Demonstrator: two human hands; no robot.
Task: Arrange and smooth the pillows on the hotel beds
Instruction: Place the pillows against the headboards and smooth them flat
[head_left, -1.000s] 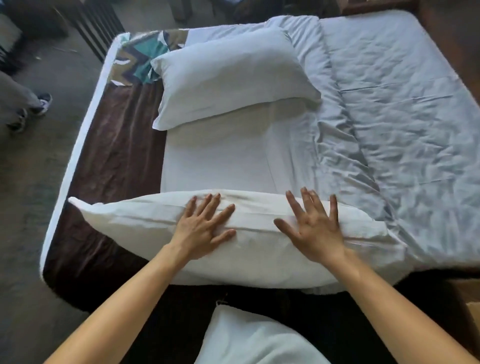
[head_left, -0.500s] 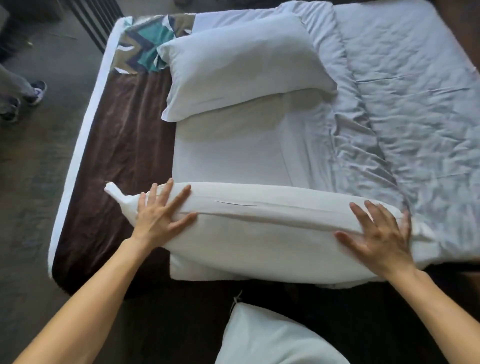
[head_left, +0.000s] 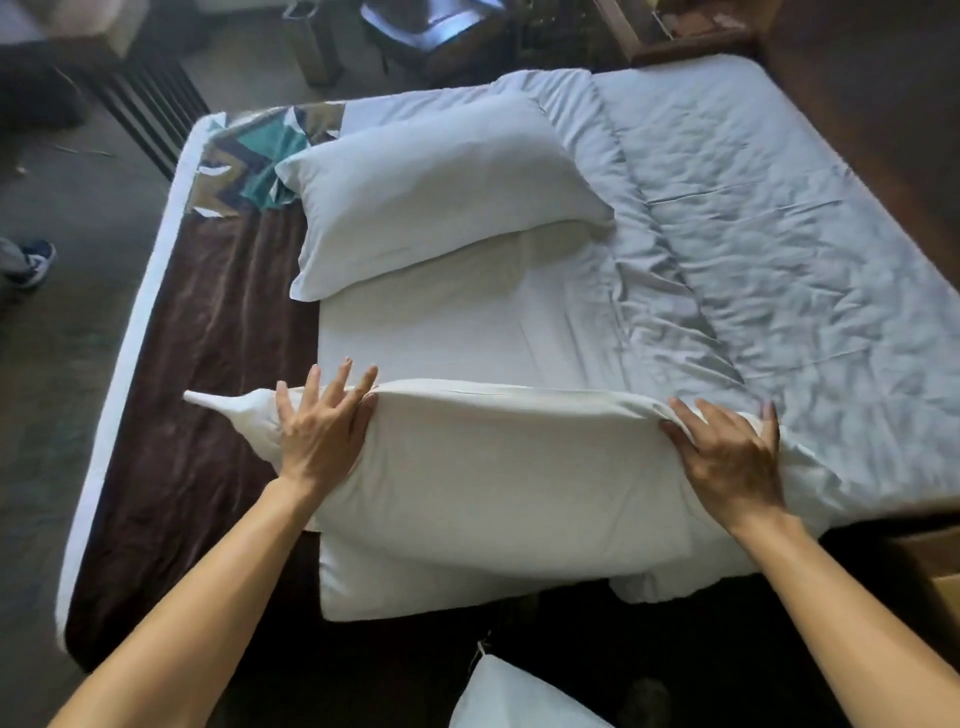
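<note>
**Near pillow** (head_left: 498, 478): white, long; lies crosswise on the near part of the bed (head_left: 130, 364); left end over the brown blanket (head_left: 208, 395), right end over the rumpled grey sheet (head_left: 810, 332); left corner of the case drawn out to a limp, empty point; a flat white layer shows beneath its near edge, and whether it is flap or separate piece cannot be told.

**Left hand** (head_left: 322, 431): flat on the pillow's left end; fingers straight and splayed, reaching over the far edge; clasps nothing.

**Right hand** (head_left: 727, 457): flat on the right end; fingers laid out toward the far edge; presses rather than grips.

**Hands together**: well apart, one at each end.

**Far pillow** (head_left: 441, 192): white, plump; askew at the far left of the bed, one corner over a patterned cloth (head_left: 254, 150); untouched.

**Third pillow** (head_left: 514, 696): one corner only, at the near edge of view, off the bed.

**Step in hand, as judged**: smoothing and shaping the near pillow.

**Method advised**:
- palms flat, pressure even;
- stroke from the middle outward so the filling spreads to both ends;
- work filling into the empty left corner, or tuck that point under;
- square the white layer beneath the near edge;
- avoid dragging the grey sheet at the right, which is creased enough;
- finish with the long edge parallel to the far pillow.
</note>
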